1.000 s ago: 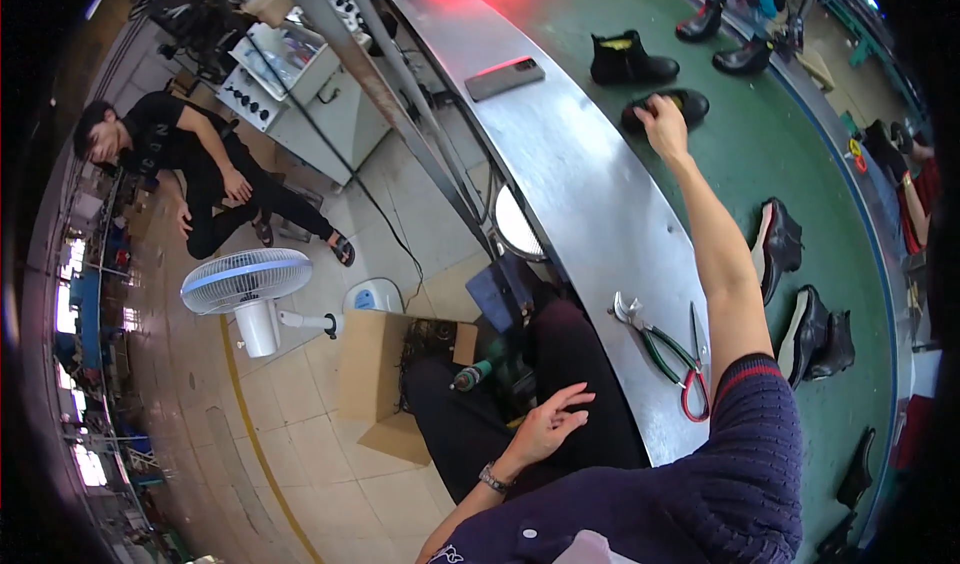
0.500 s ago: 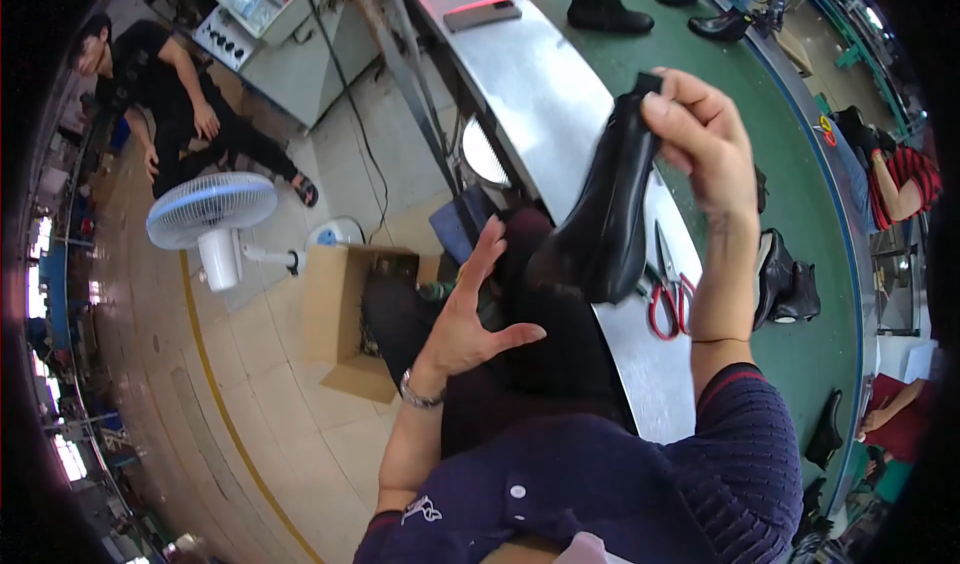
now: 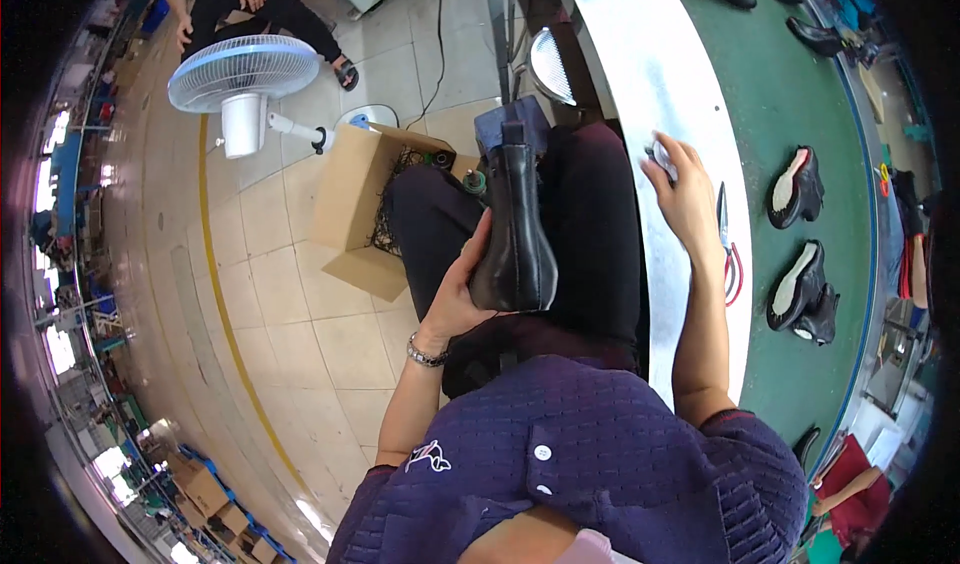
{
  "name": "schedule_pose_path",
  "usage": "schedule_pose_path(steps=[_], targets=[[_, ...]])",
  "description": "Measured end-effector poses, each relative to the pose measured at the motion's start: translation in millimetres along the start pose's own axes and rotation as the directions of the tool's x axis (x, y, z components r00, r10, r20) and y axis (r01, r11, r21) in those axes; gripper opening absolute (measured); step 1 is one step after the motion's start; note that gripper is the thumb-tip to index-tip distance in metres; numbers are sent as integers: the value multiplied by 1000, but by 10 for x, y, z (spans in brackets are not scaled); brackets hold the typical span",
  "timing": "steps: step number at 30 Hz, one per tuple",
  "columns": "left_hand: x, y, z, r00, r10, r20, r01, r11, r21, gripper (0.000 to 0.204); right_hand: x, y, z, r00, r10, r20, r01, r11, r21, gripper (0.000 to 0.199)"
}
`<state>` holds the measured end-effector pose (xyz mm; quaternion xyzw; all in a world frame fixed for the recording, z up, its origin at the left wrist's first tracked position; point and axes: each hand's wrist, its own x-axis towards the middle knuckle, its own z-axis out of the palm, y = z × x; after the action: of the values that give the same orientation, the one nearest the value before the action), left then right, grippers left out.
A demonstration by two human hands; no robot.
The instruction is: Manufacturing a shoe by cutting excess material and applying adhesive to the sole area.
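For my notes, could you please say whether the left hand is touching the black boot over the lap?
Touching: the head view shows the left hand against the black ankle boot, along its lower left edge.

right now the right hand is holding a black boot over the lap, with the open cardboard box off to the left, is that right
Not quite: in the head view it is the left hand that holds the black boot over the lap. The open cardboard box is indeed off to the left.

One held boot (image 3: 517, 239), one fan (image 3: 243, 114), wearer's two hands (image 3: 458, 309) (image 3: 687, 202)
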<state>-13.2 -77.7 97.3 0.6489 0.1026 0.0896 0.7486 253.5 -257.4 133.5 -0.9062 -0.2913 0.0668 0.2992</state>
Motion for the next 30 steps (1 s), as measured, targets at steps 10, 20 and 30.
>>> schedule_pose_path(steps=[10, 20, 30], targets=[[-423, 148, -417, 813, -426, -396, 242, 867, -435, 50, -485, 892, 320, 994, 109, -28, -112, 928, -355, 55], [269, 384, -278, 805, -518, -288, 393, 830, -395, 66, -333, -125, 38, 850, 227, 475, -520, 505, 688, 71], [429, 113, -482, 877, -28, -479, -43, 990, -138, 53, 57, -1409, -20, 449, -211, 868, -656, 581, 481, 63]])
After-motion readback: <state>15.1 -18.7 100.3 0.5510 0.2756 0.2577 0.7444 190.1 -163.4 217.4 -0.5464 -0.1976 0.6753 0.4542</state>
